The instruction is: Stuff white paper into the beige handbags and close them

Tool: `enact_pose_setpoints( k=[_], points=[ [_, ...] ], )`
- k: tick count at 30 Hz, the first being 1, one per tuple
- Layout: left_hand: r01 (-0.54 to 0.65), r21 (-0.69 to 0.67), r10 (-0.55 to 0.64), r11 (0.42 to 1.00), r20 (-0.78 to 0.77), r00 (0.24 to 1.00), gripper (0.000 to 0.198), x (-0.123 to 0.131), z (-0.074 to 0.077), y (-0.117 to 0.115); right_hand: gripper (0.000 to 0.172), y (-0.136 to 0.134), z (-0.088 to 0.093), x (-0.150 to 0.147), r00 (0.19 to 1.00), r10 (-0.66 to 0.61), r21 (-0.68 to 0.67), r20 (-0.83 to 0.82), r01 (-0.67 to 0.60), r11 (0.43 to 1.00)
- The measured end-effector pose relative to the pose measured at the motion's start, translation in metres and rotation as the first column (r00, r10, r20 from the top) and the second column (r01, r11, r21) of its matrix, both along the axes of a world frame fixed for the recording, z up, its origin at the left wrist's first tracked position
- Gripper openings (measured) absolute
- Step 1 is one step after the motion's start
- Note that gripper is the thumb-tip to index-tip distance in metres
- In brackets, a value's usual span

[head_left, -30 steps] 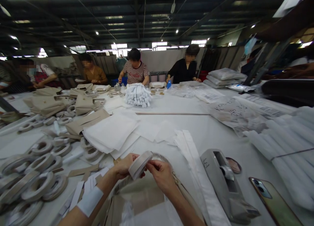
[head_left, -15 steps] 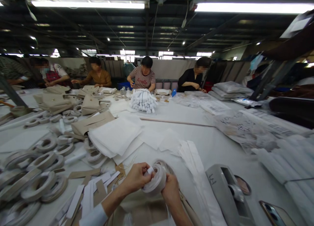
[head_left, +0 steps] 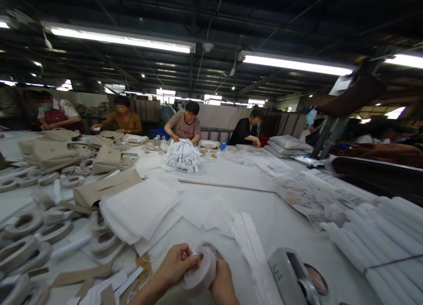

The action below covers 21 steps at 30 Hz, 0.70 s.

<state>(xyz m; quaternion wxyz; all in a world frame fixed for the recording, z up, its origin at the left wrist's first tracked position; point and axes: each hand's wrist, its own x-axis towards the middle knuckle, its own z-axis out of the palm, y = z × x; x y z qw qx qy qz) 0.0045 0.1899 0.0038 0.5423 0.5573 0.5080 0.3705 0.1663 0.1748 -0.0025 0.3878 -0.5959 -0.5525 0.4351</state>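
Low in the middle of the view, both my hands are closed on a coiled roll of white strap point(head_left: 201, 272). My left hand point(head_left: 174, 266) pinches the strap's loose end at the top of the roll. My right hand point(head_left: 223, 279) cups the roll from the right side, its fingers hidden behind the coil. The roll is held just above the white table point(head_left: 280, 217), near the front edge.
A grey tape dispenser point(head_left: 292, 280) stands right of my hands. Several coiled strap rolls point(head_left: 24, 234) lie at left, white sheets point(head_left: 142, 208) ahead, white tubes point(head_left: 380, 239) at right. A bundle of white rolls point(head_left: 183, 155) sits mid-table. Several people point(head_left: 183, 122) work along the far side.
The camera has tilted upward, so my hands sit lower in view. The roll turned from edge-on to face-on, and my left hand now pinches its loose end.
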Motion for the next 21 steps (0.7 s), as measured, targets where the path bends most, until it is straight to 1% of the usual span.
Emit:
enact_pose_setpoints(
  k=[2,3,4,6,8,10,12,14,16,18,19,21],
  points=[
    [0.019,-0.038,-0.018,0.999,0.039,0.999,0.039,-0.001,0.000,0.001,0.016,0.000,-0.006,0.000,0.998,-0.062,-0.092,0.021,0.064,0.994],
    [0.027,-0.061,-0.024,0.998,0.054,0.998,0.038,-0.002,0.000,0.002,0.015,0.000,-0.009,0.000,0.998,-0.070,-0.105,0.009,0.071,0.992],
    [0.036,-0.087,-0.030,0.996,0.069,0.997,0.037,-0.003,0.002,0.002,0.014,0.000,-0.010,0.000,0.998,-0.053,-0.086,-0.023,0.050,0.995],
    [0.066,-0.145,-0.050,0.987,0.107,0.993,0.036,-0.005,0.008,0.001,0.014,0.001,-0.008,0.001,0.991,0.055,0.036,-0.124,-0.051,0.998],
    [0.122,-0.205,-0.090,0.971,0.158,0.983,0.036,-0.007,0.016,-0.001,0.013,0.002,-0.001,0.003,0.961,0.190,0.146,-0.198,-0.163,0.976],
    [0.190,-0.244,-0.139,0.951,0.212,0.967,0.037,-0.009,0.025,-0.003,0.012,0.005,0.007,0.007,0.934,0.294,0.180,-0.202,-0.259,0.949],
    [0.248,-0.258,-0.178,0.934,0.265,0.948,0.039,-0.012,0.031,-0.003,0.012,0.008,0.014,0.011,0.928,0.353,0.202,-0.118,-0.325,0.924],
    [0.285,-0.264,-0.197,0.921,0.316,0.928,0.042,-0.017,0.032,-0.002,0.010,0.012,0.018,0.015,0.924,0.381,0.256,0.038,-0.377,0.890],
    [0.313,-0.274,-0.204,0.909,0.363,0.909,0.043,-0.022,0.029,0.000,0.010,0.015,0.020,0.018,0.893,0.395,0.328,0.218,-0.448,0.832],
    [0.335,-0.290,-0.205,0.897,0.399,0.894,0.044,-0.026,0.025,0.003,0.012,0.018,0.021,0.020,0.848,0.399,0.371,0.350,-0.516,0.772],
    [0.343,-0.298,-0.204,0.891,0.413,0.888,0.045,-0.028,0.023,0.005,0.013,0.019,0.021,0.021,0.829,0.401,0.378,0.389,-0.541,0.752],
    [0.356,-0.314,-0.200,0.880,0.434,0.879,0.048,-0.029,0.020,0.007,0.013,0.022,0.021,0.023,0.807,0.414,0.371,0.420,-0.570,0.733]
  ],
)
